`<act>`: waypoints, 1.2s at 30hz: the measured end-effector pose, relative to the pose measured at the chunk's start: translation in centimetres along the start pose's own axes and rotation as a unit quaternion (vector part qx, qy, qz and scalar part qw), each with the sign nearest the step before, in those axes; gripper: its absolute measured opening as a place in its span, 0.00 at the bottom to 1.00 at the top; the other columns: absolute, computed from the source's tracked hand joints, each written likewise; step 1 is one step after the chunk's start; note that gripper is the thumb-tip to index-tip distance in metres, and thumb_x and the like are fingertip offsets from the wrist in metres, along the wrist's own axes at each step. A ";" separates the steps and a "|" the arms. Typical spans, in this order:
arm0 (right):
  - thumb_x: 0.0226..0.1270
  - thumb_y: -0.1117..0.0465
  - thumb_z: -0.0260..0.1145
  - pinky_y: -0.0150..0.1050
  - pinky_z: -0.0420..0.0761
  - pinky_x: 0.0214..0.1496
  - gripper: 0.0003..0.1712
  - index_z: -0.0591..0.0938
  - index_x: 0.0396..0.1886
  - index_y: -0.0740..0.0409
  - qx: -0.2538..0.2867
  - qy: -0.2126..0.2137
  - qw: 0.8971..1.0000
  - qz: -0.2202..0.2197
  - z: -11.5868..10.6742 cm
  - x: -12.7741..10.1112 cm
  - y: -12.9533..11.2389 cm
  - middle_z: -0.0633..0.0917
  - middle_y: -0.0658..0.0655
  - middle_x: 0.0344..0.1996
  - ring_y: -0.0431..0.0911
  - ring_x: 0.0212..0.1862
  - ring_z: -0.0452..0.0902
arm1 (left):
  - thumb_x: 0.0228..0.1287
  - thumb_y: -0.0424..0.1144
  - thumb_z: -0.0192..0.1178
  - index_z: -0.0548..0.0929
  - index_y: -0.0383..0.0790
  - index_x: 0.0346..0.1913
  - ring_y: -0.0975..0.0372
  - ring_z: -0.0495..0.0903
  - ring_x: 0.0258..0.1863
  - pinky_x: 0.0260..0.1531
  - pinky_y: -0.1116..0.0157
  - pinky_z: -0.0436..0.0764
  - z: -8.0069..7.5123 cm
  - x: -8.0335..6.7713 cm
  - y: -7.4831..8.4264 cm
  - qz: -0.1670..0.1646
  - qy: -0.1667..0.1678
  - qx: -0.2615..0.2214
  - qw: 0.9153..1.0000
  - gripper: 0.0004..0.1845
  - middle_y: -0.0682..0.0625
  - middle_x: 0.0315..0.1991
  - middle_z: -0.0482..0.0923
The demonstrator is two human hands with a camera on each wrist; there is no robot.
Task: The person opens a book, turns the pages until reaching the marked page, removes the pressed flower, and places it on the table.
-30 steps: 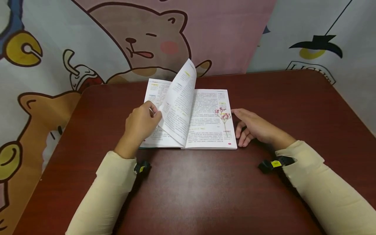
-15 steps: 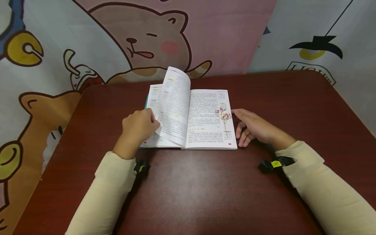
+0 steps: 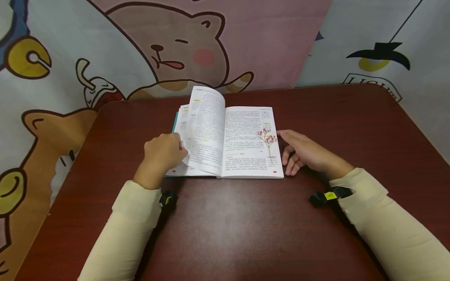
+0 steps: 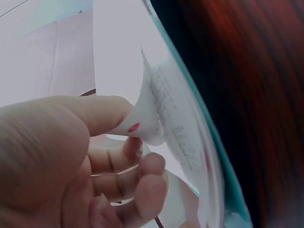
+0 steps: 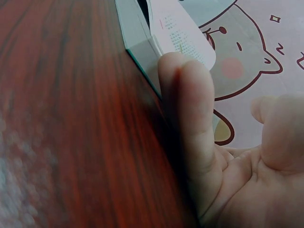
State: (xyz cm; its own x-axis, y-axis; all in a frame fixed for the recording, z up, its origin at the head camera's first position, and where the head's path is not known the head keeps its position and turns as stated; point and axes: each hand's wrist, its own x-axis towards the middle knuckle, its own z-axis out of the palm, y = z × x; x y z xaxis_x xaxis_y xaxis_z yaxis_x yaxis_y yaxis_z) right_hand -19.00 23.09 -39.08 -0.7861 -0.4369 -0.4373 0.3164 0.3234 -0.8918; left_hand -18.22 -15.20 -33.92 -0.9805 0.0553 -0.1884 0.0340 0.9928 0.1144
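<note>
An open book [image 3: 246, 136] with printed text and a pink flower picture lies on the table. Between thumb and fingers, my left hand [image 3: 163, 154] pinches the lower outer part of a page [image 3: 207, 128], which curves up over the left side. In the left wrist view the thumb presses this page [image 4: 114, 57] beside a small red mark, with the other fingers curled below. My right hand [image 3: 302, 150] rests on the table beside the book's right edge, fingers relaxed and thumb tip at that edge. The right wrist view shows its fingers [image 5: 197, 114] by the book's corner [image 5: 142, 52].
The dark red-brown wooden table [image 3: 225, 226] extends around the book. Behind it hangs a backdrop [image 3: 274, 43] with cartoon animals. Each wrist wears a black camera, such as the right one [image 3: 318, 199], below a cream sleeve [image 3: 390, 214].
My left hand has moved slightly left and toward me, drawing the page from near upright over to the left and lower. My right hand has stayed in place.
</note>
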 end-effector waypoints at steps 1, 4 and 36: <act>0.79 0.35 0.38 0.50 0.84 0.24 0.39 0.49 0.79 0.50 -0.001 0.000 1.000 0.000 0.0 0.0 0.0 0.78 0.60 0.24 0.54 0.21 0.83 | 0.60 0.42 0.55 0.78 0.44 0.26 0.51 0.78 0.27 0.27 0.51 0.73 0.0 0.0 0.0 0.000 -0.004 0.006 1.000 0.08 0.47 0.25 0.80; 0.79 0.35 0.38 0.50 0.84 0.24 0.39 0.50 0.79 0.50 -0.002 0.001 1.000 0.002 0.0 0.0 0.0 0.78 0.60 0.24 0.54 0.21 0.83 | 0.60 0.42 0.55 0.78 0.44 0.25 0.52 0.77 0.27 0.27 0.51 0.73 -0.1 -0.1 0.1 0.001 -0.014 0.020 1.000 0.09 0.46 0.25 0.79; 0.79 0.35 0.38 0.50 0.84 0.24 0.38 0.50 0.79 0.48 -0.003 0.004 1.000 0.010 -0.1 0.0 -0.1 0.78 0.60 0.24 0.54 0.21 0.83 | 0.64 0.42 0.61 0.70 0.36 0.57 0.42 0.81 0.30 0.26 0.47 0.79 0.8 -1.4 2.0 0.033 0.081 0.128 0.988 0.22 0.35 0.39 0.78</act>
State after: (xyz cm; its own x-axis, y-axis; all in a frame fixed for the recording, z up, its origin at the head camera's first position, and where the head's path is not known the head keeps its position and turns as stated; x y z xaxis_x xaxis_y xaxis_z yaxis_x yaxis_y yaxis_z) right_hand -19.05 23.14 -38.95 -0.7836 -0.4245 -0.4537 0.3289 0.3361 -0.8825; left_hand -16.58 -13.20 -34.24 -0.9920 0.1234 -0.0282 0.1261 0.9829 -0.1339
